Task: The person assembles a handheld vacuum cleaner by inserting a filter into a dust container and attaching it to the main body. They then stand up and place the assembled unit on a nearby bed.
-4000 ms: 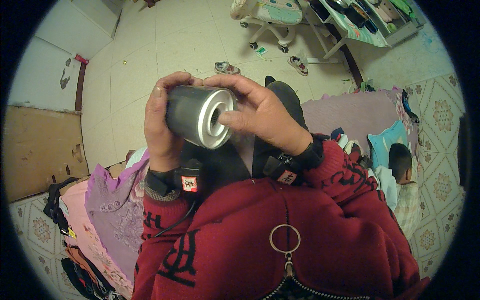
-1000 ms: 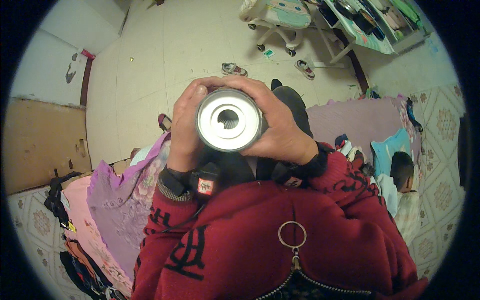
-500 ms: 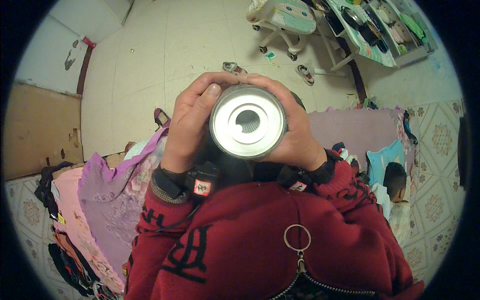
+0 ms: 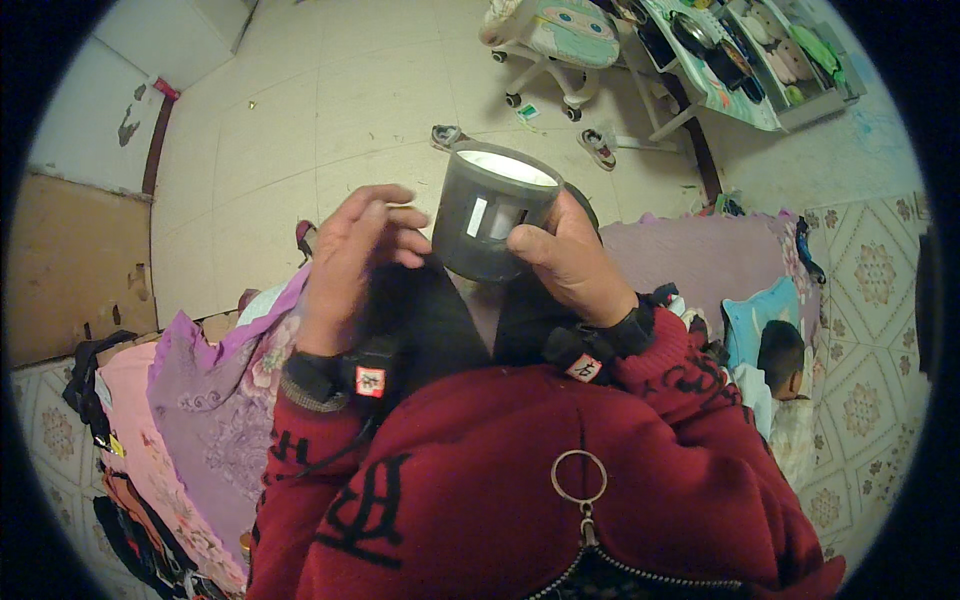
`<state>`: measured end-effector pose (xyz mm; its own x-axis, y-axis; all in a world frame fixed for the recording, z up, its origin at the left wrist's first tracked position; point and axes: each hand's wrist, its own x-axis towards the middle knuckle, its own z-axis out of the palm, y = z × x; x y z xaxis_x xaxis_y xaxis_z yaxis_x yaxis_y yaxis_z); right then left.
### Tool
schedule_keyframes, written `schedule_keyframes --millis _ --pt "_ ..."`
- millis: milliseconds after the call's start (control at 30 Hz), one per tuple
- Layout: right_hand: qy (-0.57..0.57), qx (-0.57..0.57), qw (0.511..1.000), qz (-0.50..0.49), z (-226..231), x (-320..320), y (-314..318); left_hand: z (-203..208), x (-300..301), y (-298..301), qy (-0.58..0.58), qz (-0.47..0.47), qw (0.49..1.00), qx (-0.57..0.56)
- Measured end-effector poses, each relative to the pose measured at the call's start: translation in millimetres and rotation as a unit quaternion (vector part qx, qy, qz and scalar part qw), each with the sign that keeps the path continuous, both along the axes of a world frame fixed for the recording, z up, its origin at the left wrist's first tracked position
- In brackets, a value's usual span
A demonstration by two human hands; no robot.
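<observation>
In front of me, a dark grey cylinder (image 4: 470, 228) with a bright white end is tilted so that its side shows. A small pale strip and a window-like patch mark that side; its exact kind I cannot make out. My right hand (image 4: 580, 255) is closed round its right side, thumb across the front, the other fingers mostly hidden behind. Just left of the cylinder, my left hand (image 4: 365, 240) is held apart from it, fingers spread and slightly curled, with nothing in them.
Bedding in purple (image 4: 215, 400) lies at my left, and a mauve cover (image 4: 660, 255) at my right. A person's head (image 4: 783, 352) rests beside a blue pillow (image 4: 762, 315). Ahead are shoes (image 4: 598, 150), a wheeled chair (image 4: 565, 40) and a cluttered desk (image 4: 745, 105).
The cylinder has tipped from showing its round white end to showing its dark side. My left hand has let go and moved left; my right hand still holds it.
</observation>
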<state>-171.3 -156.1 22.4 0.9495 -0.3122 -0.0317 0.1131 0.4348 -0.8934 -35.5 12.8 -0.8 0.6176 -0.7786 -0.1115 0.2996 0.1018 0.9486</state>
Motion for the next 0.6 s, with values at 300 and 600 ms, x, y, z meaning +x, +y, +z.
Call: schedule_keyframes --millis 300,600 --pt "0.045 -0.009 0.999 0.018 -14 2 2 -36 18 145 -0.022 0.235 0.954 0.187" --pt "0.052 -0.013 0.996 0.068 -23 16 12 -69 -35 260 0.017 0.321 0.869 0.377"
